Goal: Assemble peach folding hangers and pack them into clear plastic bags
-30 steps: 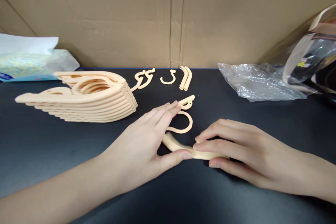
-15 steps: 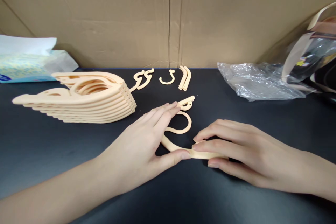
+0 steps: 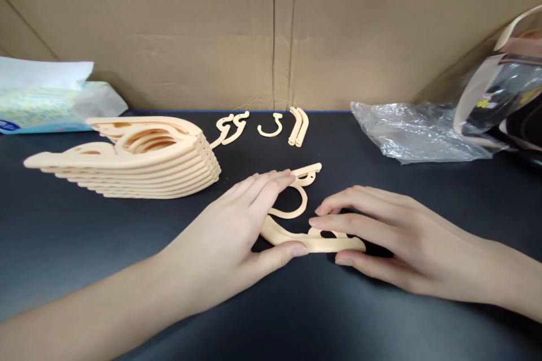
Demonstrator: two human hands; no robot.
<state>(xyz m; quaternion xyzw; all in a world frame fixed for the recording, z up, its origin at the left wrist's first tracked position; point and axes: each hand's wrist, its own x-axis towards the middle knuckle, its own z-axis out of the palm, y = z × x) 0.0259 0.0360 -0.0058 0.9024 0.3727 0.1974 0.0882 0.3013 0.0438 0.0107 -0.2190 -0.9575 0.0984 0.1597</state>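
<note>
A cream plastic clothes hanger piece (image 3: pixel 328 245) lies on the dark table in front of me, with a curved inner loop and two arms. My left hand (image 3: pixel 249 225) grips it at the left bend, thumb along the near arm and fingers over the far arm, hiding part of it. Around the near arm's right end, my right hand (image 3: pixel 376 237) has its fingers apart, thumb on the near side. Whether its fingertips touch the piece I cannot tell. To the left stands a stack of similar cream hanger pieces (image 3: pixel 169 172).
Behind lie two joined-looking cream hook pieces (image 3: pixel 234 128), a single hook (image 3: pixel 271 131) and two short curved bars (image 3: pixel 298 127). Clear crumpled plastic (image 3: pixel 406 132) and a see-through bag (image 3: pixel 503 90) are at right, a tissue pack (image 3: pixel 51 98) at left. Cardboard (image 3: pixel 203 34) stands behind.
The hanger's arms have turned slightly, its far tip shifting right and nearer to me. My right fingers have loosened and spread, baring the near arm's end. My left hand keeps its grip.
</note>
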